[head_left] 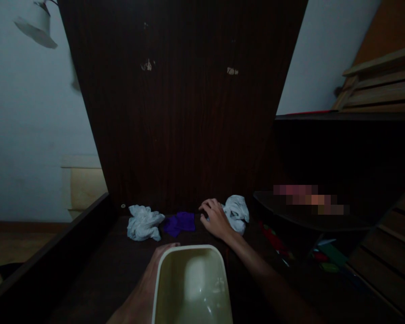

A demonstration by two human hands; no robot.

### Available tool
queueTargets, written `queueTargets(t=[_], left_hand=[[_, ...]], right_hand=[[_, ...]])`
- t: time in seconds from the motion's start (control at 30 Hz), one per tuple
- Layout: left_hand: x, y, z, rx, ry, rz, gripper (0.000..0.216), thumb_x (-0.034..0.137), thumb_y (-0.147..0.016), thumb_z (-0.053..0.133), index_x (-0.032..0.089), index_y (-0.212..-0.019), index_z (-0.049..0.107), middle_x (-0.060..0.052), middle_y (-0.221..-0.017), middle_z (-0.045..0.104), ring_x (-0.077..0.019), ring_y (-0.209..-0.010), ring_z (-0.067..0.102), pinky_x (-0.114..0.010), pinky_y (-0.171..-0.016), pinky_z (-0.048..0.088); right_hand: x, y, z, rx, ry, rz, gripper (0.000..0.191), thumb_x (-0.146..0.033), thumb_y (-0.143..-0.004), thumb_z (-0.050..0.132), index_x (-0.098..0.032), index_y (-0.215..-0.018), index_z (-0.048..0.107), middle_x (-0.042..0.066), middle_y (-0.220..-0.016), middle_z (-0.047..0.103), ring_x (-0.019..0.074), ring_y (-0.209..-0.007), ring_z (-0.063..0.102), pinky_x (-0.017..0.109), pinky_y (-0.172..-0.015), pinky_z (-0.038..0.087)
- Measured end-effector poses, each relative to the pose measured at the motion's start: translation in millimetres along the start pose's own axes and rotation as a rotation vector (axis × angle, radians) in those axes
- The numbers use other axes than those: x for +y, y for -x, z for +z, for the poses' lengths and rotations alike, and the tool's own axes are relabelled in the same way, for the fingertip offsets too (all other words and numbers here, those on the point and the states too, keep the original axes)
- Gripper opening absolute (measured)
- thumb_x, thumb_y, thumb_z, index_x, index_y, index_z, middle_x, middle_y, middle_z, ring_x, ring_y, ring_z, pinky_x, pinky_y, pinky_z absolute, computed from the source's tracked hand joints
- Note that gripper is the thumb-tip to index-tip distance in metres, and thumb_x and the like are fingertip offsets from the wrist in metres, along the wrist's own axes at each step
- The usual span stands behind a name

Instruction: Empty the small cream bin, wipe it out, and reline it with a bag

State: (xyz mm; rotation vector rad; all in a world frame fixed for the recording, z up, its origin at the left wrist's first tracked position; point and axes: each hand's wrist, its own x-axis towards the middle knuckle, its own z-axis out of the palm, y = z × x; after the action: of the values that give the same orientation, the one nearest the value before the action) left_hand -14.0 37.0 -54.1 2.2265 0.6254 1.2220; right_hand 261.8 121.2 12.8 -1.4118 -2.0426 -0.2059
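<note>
My left hand grips the left rim of a pale yellow-green plastic tub held low in front of me. My right hand reaches forward to the back of a dark table, fingers curled downward next to a crumpled white cloth; whether it holds anything is unclear. A purple cloth lies just left of that hand, and another crumpled white cloth lies further left.
A tall dark wooden panel stands upright behind the table. The dark table has a raised edge at left. Shelves with red and green items are at right. A lamp hangs at upper left.
</note>
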Motion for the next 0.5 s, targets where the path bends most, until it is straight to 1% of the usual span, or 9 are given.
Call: queueTargets(t=[0.07,0.13,0.2,0.27,0.37,0.43,0.5], left_hand=[[-2.0,1.1,2.2,-0.017,0.007,0.064,0.091,0.057,-0.077,0.077,0.035,-0.156,0.036,-0.015,-0.147,0.053,-0.0458,-0.134,0.053,-0.069,-0.107,0.045],[-3.2,2.2,3.7,-0.025,0.003,0.096,0.101,0.059,-0.073,0.079,0.035,-0.158,0.03,-0.016,-0.148,0.051,-0.0471,-0.134,0.052,-0.07,-0.108,0.044],[-2.9,2.8,4.2,-0.022,-0.008,0.106,0.107,0.059,-0.069,0.082,0.035,-0.158,0.029,-0.016,-0.148,0.051,-0.0476,-0.132,0.053,-0.07,-0.107,0.044],[-1.4,2.6,4.0,-0.029,-0.003,0.118,0.107,0.06,-0.069,0.081,0.033,-0.158,0.029,-0.017,-0.146,0.051,-0.0476,-0.13,0.054,-0.07,-0.107,0.044],[-0.1,1.5,3.7,-0.037,0.016,0.114,0.097,0.061,-0.077,0.075,0.032,-0.158,0.03,-0.018,-0.146,0.05,-0.0464,-0.132,0.052,-0.069,-0.109,0.042],[-1.4,1.1,4.3,-0.036,0.024,0.115,0.097,0.063,-0.078,0.073,0.031,-0.158,0.029,-0.018,-0.147,0.049,-0.0458,-0.133,0.051,-0.068,-0.11,0.041],[-3.8,1.1,5.1,-0.044,0.031,0.119,0.101,0.065,-0.076,0.074,0.029,-0.159,0.028,-0.019,-0.148,0.048,-0.0458,-0.133,0.05,-0.068,-0.111,0.04]], right_hand=[[-5.6,-0.8,9.3,-0.109,-0.022,-0.033,0.02,-0.011,-0.083,0.064,-0.019,-0.1,0.071,0.008,-0.108,0.069,0.0242,-0.107,0.057,0.038,-0.095,0.047],[-10.4,-1.6,17.4,-0.204,-0.033,-0.053,0.02,-0.016,-0.084,0.067,-0.019,-0.103,0.071,0.007,-0.11,0.069,0.0237,-0.107,0.058,0.037,-0.095,0.047],[-14.7,-3.0,24.1,-0.284,-0.035,-0.066,0.024,-0.022,-0.084,0.071,-0.018,-0.108,0.071,0.008,-0.114,0.069,0.0242,-0.11,0.058,0.037,-0.097,0.047],[-18.7,-4.9,29.8,-0.351,-0.03,-0.074,0.033,-0.029,-0.083,0.076,-0.017,-0.113,0.071,0.009,-0.117,0.069,0.0253,-0.112,0.058,0.037,-0.098,0.047],[-23.9,-8.2,36.8,-0.421,-0.004,-0.074,0.042,-0.036,-0.079,0.079,-0.017,-0.116,0.071,0.011,-0.12,0.068,0.0277,-0.115,0.057,0.038,-0.099,0.047],[-26.6,-10.3,40.5,-0.445,0.022,-0.068,0.041,-0.034,-0.081,0.078,-0.016,-0.117,0.071,0.012,-0.122,0.067,0.0292,-0.116,0.056,0.039,-0.099,0.047],[-28.6,-11.8,43.3,-0.458,0.047,-0.064,0.037,-0.031,-0.084,0.073,-0.014,-0.117,0.071,0.014,-0.122,0.067,0.03,-0.118,0.056,0.04,-0.099,0.046]])
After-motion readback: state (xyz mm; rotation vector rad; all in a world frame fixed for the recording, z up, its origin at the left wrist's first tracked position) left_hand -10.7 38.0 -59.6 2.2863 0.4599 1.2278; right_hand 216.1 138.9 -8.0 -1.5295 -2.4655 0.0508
